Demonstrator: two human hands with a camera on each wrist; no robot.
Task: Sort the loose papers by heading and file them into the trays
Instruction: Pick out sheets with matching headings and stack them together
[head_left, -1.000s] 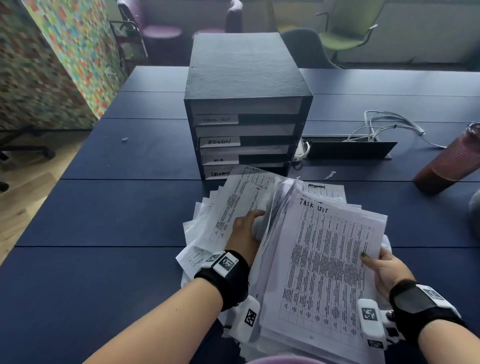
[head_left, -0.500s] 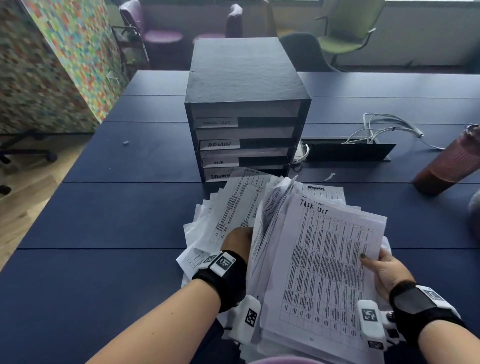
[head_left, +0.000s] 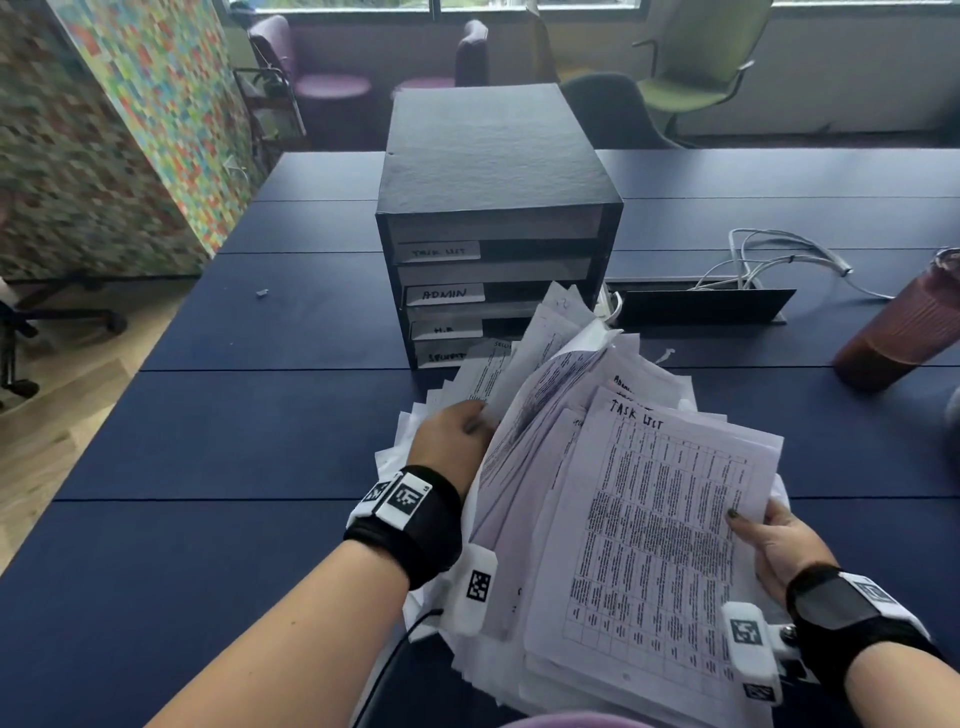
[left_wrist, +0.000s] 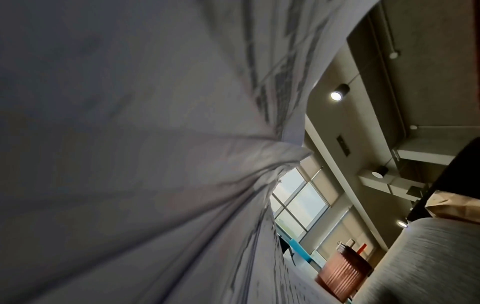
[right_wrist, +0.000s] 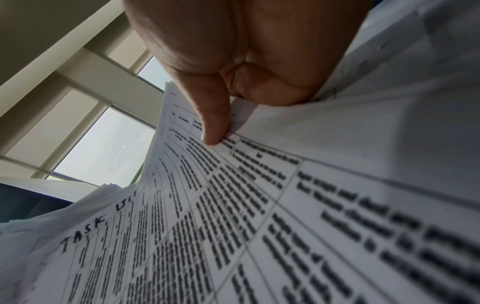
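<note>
1. Fingers of the right hand (head_left: 779, 540) are pinching the papers (head_left: 644, 525) at their right edge.
2. Left hand (head_left: 452, 441) is gripping lifted sheets.
3. Papers are lying just before the trays (head_left: 493, 270) on the worktop (head_left: 234, 441).

Bare forearms, black wristbands (head_left: 410, 530), white coded tags, dark nails

Big messy stack of papers (head_left: 613, 519) at 6 o'clock, fanned out, some sheets lifted & curling up. Top sheet (head_left: 654, 545) is a printed table w/ "TASK LIST" handwritten on top. Black tray unit (head_left: 493, 171) at 12, 4 slots: TASK LIST, ADMIN, H.R, bottom label partly hidden.
</note>
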